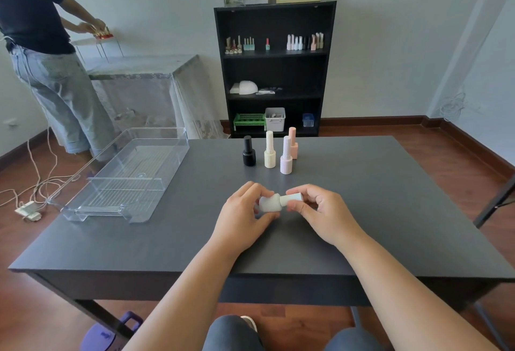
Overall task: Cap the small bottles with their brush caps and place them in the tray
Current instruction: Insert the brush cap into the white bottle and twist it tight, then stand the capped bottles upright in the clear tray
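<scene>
A pale blue-white small bottle [269,203] lies sideways just above the dark table, held at its body by my left hand [245,218]. My right hand [320,211] pinches its brush cap [292,198], which sits on the bottle's neck. Behind them stand four capped bottles: a black one [249,152], a cream one [269,151], a light pink one [286,157] and a peach one [293,143]. The clear plastic tray [145,211] rests on the table's left side with nothing in it.
The dark table's front edge [250,272] is close to my knees. A black shelf unit [274,71] with more bottles stands behind the table. A person [41,44] works at a covered side table at the far left. Cables lie on the floor at left.
</scene>
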`<state>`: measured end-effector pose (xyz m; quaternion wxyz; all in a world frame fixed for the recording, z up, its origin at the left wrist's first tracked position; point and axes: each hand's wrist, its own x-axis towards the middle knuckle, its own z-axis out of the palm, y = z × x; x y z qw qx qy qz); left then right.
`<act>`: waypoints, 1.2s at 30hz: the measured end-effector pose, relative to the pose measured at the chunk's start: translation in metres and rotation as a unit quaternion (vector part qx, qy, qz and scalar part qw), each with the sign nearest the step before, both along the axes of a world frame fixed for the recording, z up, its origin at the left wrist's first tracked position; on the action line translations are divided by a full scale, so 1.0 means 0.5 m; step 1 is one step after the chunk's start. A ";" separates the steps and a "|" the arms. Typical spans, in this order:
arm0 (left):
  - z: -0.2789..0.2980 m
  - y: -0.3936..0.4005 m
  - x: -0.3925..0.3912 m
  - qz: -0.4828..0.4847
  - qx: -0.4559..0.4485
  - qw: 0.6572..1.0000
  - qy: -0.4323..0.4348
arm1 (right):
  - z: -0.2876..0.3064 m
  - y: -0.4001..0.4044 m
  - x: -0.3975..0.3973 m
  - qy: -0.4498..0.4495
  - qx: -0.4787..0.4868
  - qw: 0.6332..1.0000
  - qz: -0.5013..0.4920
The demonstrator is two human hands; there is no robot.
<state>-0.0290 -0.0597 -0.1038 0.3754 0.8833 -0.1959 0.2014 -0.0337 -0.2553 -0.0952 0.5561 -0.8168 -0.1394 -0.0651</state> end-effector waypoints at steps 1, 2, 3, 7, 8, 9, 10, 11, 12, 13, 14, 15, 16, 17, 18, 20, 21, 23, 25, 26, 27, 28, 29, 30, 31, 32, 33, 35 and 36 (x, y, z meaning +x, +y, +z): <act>-0.001 0.001 0.000 0.002 0.007 1.000 -0.002 | 0.000 0.001 0.000 0.003 0.003 1.000 0.000; -0.001 0.001 -0.001 0.004 0.015 1.000 -0.005 | 0.000 0.002 0.000 0.007 0.003 1.000 0.001; -0.002 0.002 -0.002 0.006 0.025 1.000 -0.008 | 0.000 0.002 0.000 0.011 0.001 1.000 0.003; -0.001 0.002 -0.005 0.020 0.042 0.999 -0.013 | -0.001 0.002 0.003 0.019 -0.006 1.000 0.011; -0.001 0.001 -0.005 0.022 0.039 0.999 -0.010 | -0.002 0.001 0.003 0.016 -0.002 1.000 0.009; 0.000 0.000 -0.005 0.022 0.034 0.999 -0.004 | -0.003 0.002 0.004 0.011 0.004 1.000 0.004; 0.001 -0.001 -0.006 0.021 0.029 0.999 0.003 | -0.003 0.002 0.005 0.007 0.013 1.000 -0.005; 0.002 -0.002 -0.006 0.019 0.027 0.999 0.010 | -0.002 0.002 0.008 0.003 0.026 1.000 -0.015; 0.002 -0.003 -0.006 0.018 0.029 0.999 0.017 | -0.001 0.003 0.012 0.002 0.044 0.999 -0.024; 0.002 -0.002 -0.005 0.019 0.031 0.999 0.021 | 0.001 0.004 0.016 0.004 0.068 0.997 -0.029; 0.000 -0.001 -0.004 0.021 0.031 0.999 0.026 | 0.005 0.006 0.022 0.004 0.088 0.996 -0.033; -0.001 0.002 -0.002 0.024 0.025 0.999 0.031 | 0.011 0.008 0.029 0.002 0.098 0.994 -0.039; -0.003 0.004 -0.001 0.030 0.015 0.999 0.037 | 0.017 0.009 0.038 -0.002 0.096 0.994 -0.047; -0.005 0.006 0.000 0.035 0.002 0.998 0.042 | 0.023 0.010 0.048 -0.008 0.086 0.995 -0.058; -0.006 0.008 0.003 0.041 -0.012 0.998 0.048 | 0.028 0.010 0.060 -0.014 0.065 0.995 -0.071; -0.007 0.010 0.008 0.054 -0.039 0.996 0.059 | 0.038 0.011 0.085 -0.023 0.004 0.995 -0.098; -0.006 0.010 0.011 0.059 -0.052 0.995 0.065 | 0.043 0.011 0.096 -0.023 -0.024 0.993 -0.109; 0.000 0.011 0.022 0.067 -0.072 0.992 0.083 | 0.049 0.013 0.114 -0.023 -0.064 0.990 -0.124; 0.014 0.011 0.040 0.069 -0.094 0.988 0.102 | 0.052 0.018 0.126 -0.022 -0.094 0.987 -0.132; 0.024 0.011 0.052 0.068 -0.107 0.986 0.107 | 0.053 0.019 0.129 -0.021 -0.105 0.985 -0.133; 0.036 0.010 0.066 0.066 -0.116 0.985 0.108 | 0.055 0.020 0.132 -0.021 -0.111 0.984 -0.135; 0.051 0.009 0.082 0.064 -0.119 0.985 0.105 | 0.059 0.019 0.136 -0.023 -0.111 0.984 -0.139; 0.067 0.007 0.099 0.063 -0.117 0.986 0.097 | 0.066 0.016 0.140 -0.026 -0.104 0.983 -0.145; 0.084 0.005 0.117 0.061 -0.108 0.988 0.086 | 0.076 0.013 0.146 -0.030 -0.096 0.983 -0.153; 0.100 0.003 0.135 0.059 -0.094 0.991 0.076 | 0.087 0.009 0.154 -0.036 -0.091 0.982 -0.159; 0.115 -0.002 0.154 0.057 -0.073 0.993 0.068 | 0.099 0.005 0.163 -0.042 -0.094 0.981 -0.164; 0.128 -0.007 0.171 0.054 -0.046 0.996 0.061 | 0.111 0.002 0.174 -0.045 -0.102 0.980 -0.167; 0.149 -0.020 0.204 0.050 0.007 0.997 0.057 | 0.131 -0.002 0.197 -0.033 -0.122 0.979 -0.159; 0.156 -0.028 0.218 0.049 0.031 0.997 0.060 | 0.138 -0.001 0.208 -0.019 -0.134 0.980 -0.149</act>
